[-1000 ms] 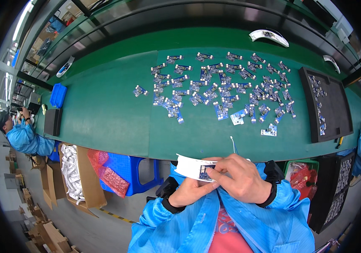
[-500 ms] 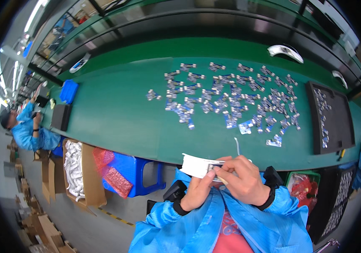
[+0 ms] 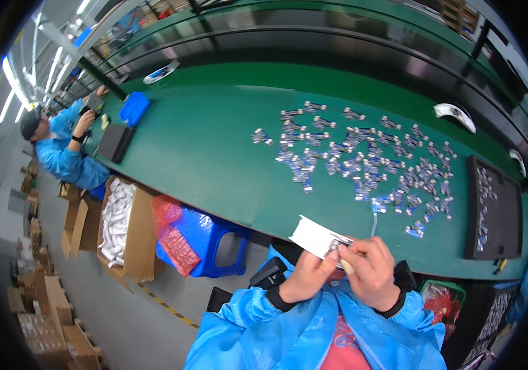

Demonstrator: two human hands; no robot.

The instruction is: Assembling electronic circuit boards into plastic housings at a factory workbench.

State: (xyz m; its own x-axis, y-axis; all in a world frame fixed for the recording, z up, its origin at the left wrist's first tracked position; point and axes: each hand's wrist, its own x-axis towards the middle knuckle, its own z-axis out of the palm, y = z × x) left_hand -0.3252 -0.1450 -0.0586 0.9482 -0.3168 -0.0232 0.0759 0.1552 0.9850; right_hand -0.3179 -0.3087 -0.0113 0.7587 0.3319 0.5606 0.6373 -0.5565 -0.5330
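Observation:
Close to my chest, my left hand (image 3: 308, 275) and my right hand (image 3: 372, 271) together pinch a white paper strip (image 3: 312, 236) with a small metal part (image 3: 336, 245) at its near end. The strip sticks out to the left over the green table's near edge (image 3: 239, 209). Both wrists wear blue sleeves with black cuffs. Ahead of my hands, several small silver and blue parts (image 3: 362, 160) lie scattered across the green tabletop. One white wire (image 3: 375, 223) lies just beyond my fingers.
A black tray (image 3: 491, 209) with a few parts sits at the right. A blue stool (image 3: 211, 240), a red bag (image 3: 171, 234) and an open cardboard box (image 3: 125, 228) stand under the table's left. A co-worker in blue (image 3: 60, 148) works at the far left.
The view has swung, so the table and parts sit further right and higher. My hands keep hold of the white strip, now shifted a little to the right.

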